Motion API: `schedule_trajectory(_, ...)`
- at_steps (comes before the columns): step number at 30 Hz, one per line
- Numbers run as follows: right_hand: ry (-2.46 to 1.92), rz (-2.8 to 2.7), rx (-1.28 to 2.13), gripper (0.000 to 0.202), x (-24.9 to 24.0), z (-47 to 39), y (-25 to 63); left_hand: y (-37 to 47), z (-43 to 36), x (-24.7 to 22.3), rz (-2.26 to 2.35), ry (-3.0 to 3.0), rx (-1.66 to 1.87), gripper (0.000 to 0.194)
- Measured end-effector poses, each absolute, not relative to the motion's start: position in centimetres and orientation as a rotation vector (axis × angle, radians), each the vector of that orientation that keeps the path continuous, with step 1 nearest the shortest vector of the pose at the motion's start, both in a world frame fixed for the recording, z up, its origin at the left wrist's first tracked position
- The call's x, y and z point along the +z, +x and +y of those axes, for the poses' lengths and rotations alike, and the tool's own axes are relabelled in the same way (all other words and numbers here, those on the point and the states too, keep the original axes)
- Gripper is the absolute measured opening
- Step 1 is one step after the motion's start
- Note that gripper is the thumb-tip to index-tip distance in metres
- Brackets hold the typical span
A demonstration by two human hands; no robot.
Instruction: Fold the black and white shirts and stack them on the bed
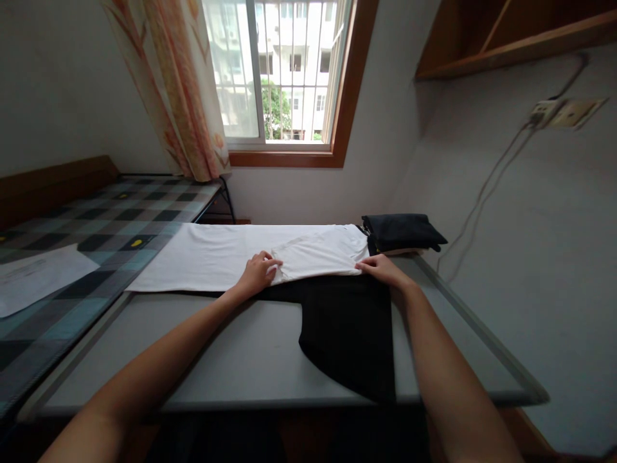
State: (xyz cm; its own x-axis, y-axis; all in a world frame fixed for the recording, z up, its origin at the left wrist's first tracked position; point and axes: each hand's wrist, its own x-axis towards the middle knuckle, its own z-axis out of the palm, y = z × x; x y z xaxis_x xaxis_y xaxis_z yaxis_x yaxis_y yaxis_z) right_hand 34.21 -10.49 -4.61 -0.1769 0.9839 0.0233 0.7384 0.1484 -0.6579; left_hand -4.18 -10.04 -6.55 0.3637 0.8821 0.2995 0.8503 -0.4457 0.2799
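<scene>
A white cloth garment (226,247) lies stretched along the far side of the table, its right part folded over on itself. Black cloth (347,328) spreads out from beneath it towards the front edge; whether both belong to one garment I cannot tell. My left hand (260,271) pinches the white cloth at the left end of the folded part. At its right end, my right hand (383,269) grips the near edge of the same cloth between thumb and fingers. Some fingertips of both hands are hidden by the fabric.
The grey-topped table (231,360) has a raised rim. Folded dark clothes (402,233) are stacked at its far right corner. To the left is a bed with a checked cover (72,218) and a paper sheet (43,276). Cables (486,186) hang along the right wall.
</scene>
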Motion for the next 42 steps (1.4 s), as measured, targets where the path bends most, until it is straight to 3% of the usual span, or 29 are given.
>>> schedule_trajectory(9,-1.649,-1.975,0.681,0.047,-4.7,-10.4,34.2,-2.4,-12.9,-4.7,1.503,2.465,0.692,0.031)
schedule_trajectory(42,-1.631,-1.926,0.654,0.037,-4.4,-10.7,33.8,-2.0,-12.8,-5.0,1.383,2.067,0.749,0.029)
